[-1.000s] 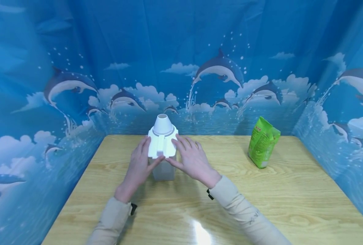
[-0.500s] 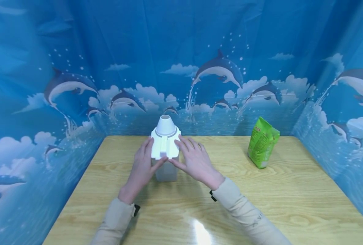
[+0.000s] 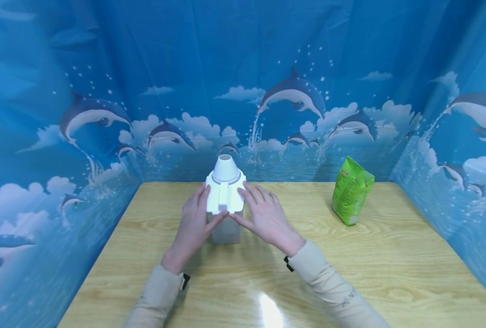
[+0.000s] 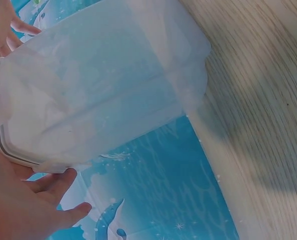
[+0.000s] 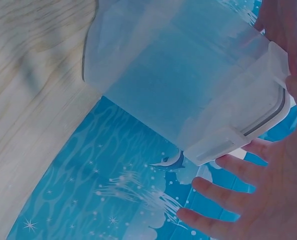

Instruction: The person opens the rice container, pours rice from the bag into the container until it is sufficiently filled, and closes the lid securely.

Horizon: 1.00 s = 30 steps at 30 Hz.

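Note:
A translucent storage container (image 3: 226, 233) with a white lid (image 3: 215, 196) stands upright between my hands. On top of the lid rises a white cone-shaped spout (image 3: 225, 171). My left hand (image 3: 192, 223) holds the lid's left side, its thumb at the near edge. The opposite side is held by my right hand (image 3: 269, 223), with that thumb also at the near edge. In the right wrist view, fingers (image 5: 238, 167) touch a side flap of the lid while others extend past it. Whether the base touches the table cannot be told.
A green printed bag (image 3: 351, 191) stands to the right on the wooden table (image 3: 349, 273). Blue dolphin-printed curtains (image 3: 234, 54) surround the back and sides of the table.
Both hands and the container have shifted slightly to the right and a little nearer. The hold on the lid looks unchanged, and the green bag has stayed in place.

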Each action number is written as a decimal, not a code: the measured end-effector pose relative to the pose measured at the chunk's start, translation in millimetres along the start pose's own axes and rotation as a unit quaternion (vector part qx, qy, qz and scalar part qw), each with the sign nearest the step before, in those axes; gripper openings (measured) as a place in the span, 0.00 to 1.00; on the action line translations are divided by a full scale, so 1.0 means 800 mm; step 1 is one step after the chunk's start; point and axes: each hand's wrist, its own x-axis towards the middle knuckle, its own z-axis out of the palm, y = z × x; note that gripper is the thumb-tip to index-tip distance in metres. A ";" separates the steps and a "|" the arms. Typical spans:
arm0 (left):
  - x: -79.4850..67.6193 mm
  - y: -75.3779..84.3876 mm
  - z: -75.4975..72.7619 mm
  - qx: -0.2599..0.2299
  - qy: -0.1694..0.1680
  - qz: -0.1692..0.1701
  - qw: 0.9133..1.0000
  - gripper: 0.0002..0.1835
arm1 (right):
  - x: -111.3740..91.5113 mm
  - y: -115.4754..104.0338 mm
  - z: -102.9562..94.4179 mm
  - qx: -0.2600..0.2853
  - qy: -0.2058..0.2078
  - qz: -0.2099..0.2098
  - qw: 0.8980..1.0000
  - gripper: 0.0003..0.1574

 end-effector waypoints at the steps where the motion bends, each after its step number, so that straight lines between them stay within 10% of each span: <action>1: 0.000 0.001 0.000 0.001 0.000 0.002 1.000 0.50 | -0.001 0.001 0.000 0.000 -0.002 0.001 1.000 0.45; 30: 0.000 0.017 0.004 0.034 -0.006 0.037 0.999 0.52 | -0.018 0.012 -0.010 0.032 -0.042 0.035 0.998 0.46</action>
